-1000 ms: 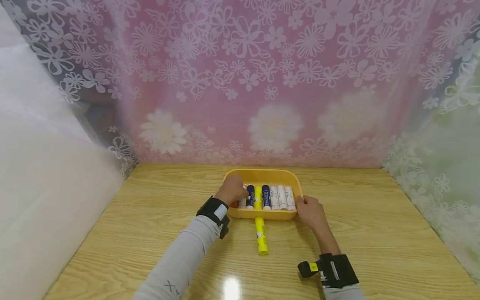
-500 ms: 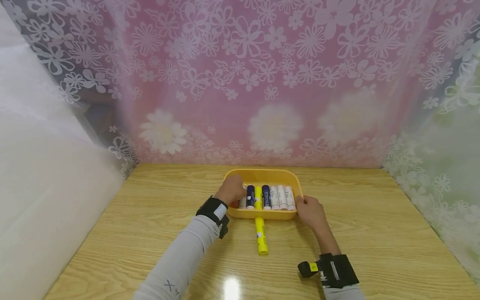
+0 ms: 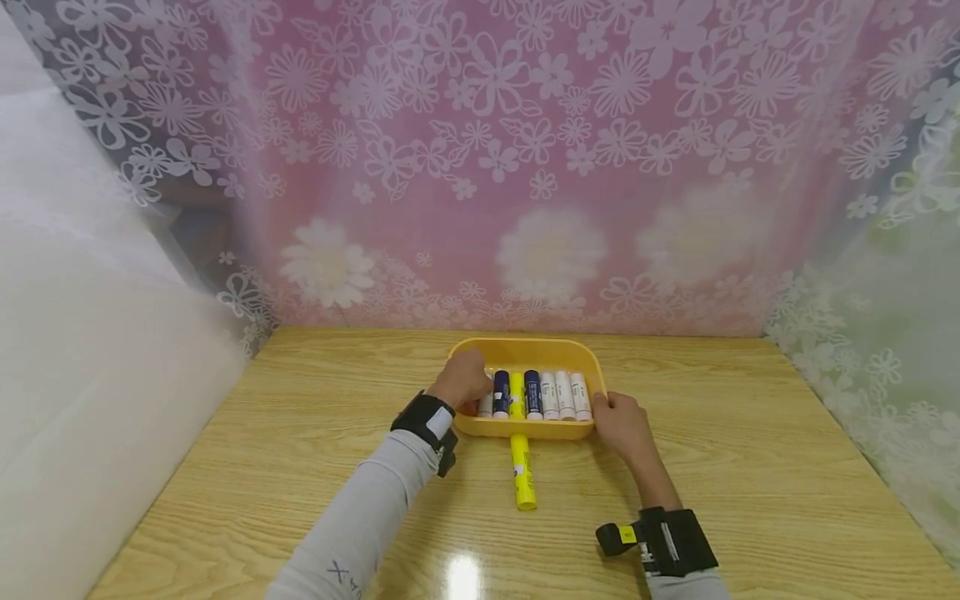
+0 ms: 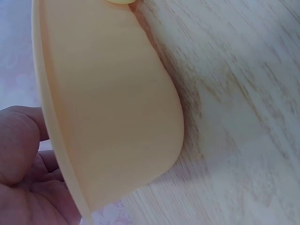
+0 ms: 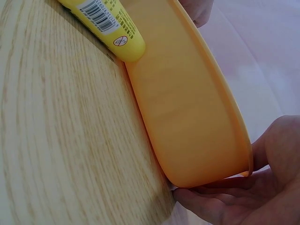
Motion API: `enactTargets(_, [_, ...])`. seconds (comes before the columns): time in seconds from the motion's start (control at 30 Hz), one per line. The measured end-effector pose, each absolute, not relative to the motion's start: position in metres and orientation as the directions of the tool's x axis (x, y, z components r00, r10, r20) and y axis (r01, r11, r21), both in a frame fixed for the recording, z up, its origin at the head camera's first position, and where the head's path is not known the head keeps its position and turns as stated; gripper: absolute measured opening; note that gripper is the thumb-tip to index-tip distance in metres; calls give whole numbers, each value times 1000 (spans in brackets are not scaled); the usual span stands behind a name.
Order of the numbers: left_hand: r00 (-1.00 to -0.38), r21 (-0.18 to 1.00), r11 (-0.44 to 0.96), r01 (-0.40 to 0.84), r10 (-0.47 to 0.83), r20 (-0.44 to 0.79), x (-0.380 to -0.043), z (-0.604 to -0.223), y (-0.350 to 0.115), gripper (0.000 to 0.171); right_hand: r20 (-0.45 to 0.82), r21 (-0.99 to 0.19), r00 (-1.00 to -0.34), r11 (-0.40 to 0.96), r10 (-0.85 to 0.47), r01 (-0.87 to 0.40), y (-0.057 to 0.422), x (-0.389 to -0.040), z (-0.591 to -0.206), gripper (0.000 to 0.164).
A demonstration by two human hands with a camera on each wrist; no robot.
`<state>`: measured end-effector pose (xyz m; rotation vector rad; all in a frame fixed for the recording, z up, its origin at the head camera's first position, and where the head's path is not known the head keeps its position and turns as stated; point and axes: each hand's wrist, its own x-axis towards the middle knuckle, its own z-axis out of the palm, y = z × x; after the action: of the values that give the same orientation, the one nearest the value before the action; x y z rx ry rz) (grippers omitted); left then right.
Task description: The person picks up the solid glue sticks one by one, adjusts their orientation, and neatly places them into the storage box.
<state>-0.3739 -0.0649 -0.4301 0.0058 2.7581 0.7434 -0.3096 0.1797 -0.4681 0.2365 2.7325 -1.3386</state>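
Note:
A yellow-orange plastic basket (image 3: pixel 525 429) stands on the table, with a row of white, blue and yellow glue sticks (image 3: pixel 532 393) lying side by side in it. My left hand (image 3: pixel 463 379) reaches over its left end, fingers curled down beside the leftmost white glue stick (image 3: pixel 486 405). In the left wrist view the rim hides those fingertips; I cannot tell what they hold. My right hand (image 3: pixel 621 423) grips the basket's right end, thumb over the rim and fingers (image 5: pixel 199 201) beneath the outer wall. A yellow glue stick (image 3: pixel 522 472) lies before the basket, its far end against the front wall.
The wood-grain table (image 3: pixel 300 467) runs back to a pink flowered curtain (image 3: pixel 465 192). A white sheet (image 3: pixel 97 333) hangs at the left and another flowered curtain (image 3: pixel 885 333) at the right. Black straps with cameras sit on both wrists.
My left fingertips have drawn back slightly to the left, off the blue glue stick near the left end. My right hand, the basket and the yellow glue stick in front stay put.

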Motion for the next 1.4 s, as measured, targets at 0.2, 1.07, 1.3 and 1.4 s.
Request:
enactTargets(0.2, [-961, 502, 862, -67, 79, -265, -373, -429, -66, 12, -156, -776, -982, 603, 104, 187, 179, -309, -467, 45])
enactTargets(1.07, [-969, 490, 863, 124, 212, -129, -366, -416, -64, 28, -159, -767, -981, 611, 111, 193, 181, -310, -468, 47])
enactTargets(1.3, [-972, 520, 838, 166, 228, -57, -358, -412, -65, 35, -156, -766, -982, 614, 111, 191, 180, -310, -469, 46])
enactTargets(1.4, [-966, 510, 836, 201, 257, -40, -351, -406, -61, 33, -163, -763, -980, 616, 113, 197, 180, -310, -467, 46])
